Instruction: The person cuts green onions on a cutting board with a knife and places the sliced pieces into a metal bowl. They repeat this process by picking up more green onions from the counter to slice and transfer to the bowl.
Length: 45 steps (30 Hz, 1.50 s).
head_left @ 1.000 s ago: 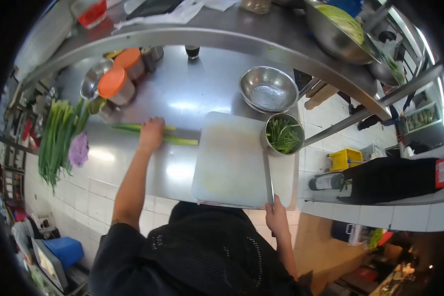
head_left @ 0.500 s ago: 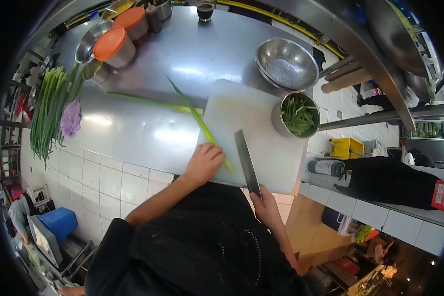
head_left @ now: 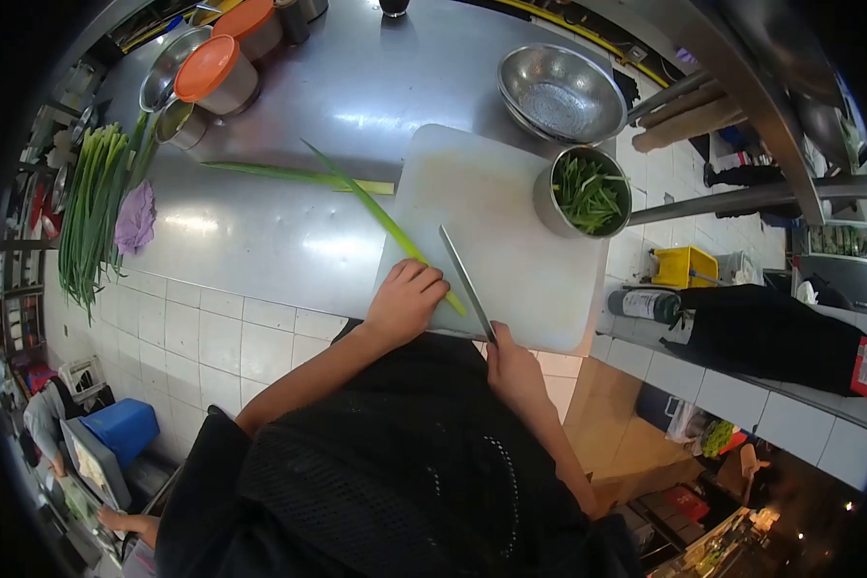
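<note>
The left hand pins a long green scallion stalk to the white plastic cutting board, its grip closed on it. The right hand grips a steel-bladed knife beside the left fingers.

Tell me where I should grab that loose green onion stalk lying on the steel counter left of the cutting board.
Probably take the loose green onion stalk near its pale thick end beside the cutting board, pinching across it from above. It lies flat on the counter, and that end looks firmer than the thin leafy tip.
</note>
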{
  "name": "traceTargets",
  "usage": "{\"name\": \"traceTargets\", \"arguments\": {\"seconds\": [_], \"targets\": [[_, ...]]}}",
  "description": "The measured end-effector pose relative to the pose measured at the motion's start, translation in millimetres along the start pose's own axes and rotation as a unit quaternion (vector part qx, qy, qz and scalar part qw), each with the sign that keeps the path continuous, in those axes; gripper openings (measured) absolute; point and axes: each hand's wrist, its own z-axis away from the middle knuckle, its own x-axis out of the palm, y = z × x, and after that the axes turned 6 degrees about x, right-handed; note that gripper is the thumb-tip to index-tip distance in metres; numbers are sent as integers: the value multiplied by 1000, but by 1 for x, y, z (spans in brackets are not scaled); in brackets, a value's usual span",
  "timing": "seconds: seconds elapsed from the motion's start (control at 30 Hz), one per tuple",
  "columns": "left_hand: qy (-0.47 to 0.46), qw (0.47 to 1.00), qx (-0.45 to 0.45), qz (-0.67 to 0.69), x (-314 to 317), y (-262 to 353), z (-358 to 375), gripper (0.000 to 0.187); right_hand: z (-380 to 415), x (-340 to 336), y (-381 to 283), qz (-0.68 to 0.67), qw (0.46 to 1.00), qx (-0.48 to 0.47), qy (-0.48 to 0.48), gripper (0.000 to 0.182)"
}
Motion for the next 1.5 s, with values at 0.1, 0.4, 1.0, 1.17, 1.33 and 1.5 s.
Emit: {"name": "traceTargets", "arguments": {"seconds": [0.1, 0.4, 1.0, 1.17, 1.33, 1.5], "targets": [[-1, 1000, 2, -3, 1, 1, -2, 22, 6, -14, -12, 22, 1000, -14, -2, 37], [12, 1000, 4, -27, 4, -2, 0, 22, 61, -50, -36, 85, 995, -25, -49, 35], [36, 999, 6, -9, 6, -7, 4, 21, -18, 23, -21, 54, 998, -13, -13, 27], [54, 998, -44, 3, -17, -12, -7, 20, -36, 7, -3, -52, 995, -79, 17, 21], [31, 999, -11, -7, -13, -19, -2, 19, -16, -23, 17, -46, 999, -11, -22, 20], [46, 999, -1, -26, -3, -15, -3, 15, 5, -19, -32, 45, 999, -17, -1, 29]]}}
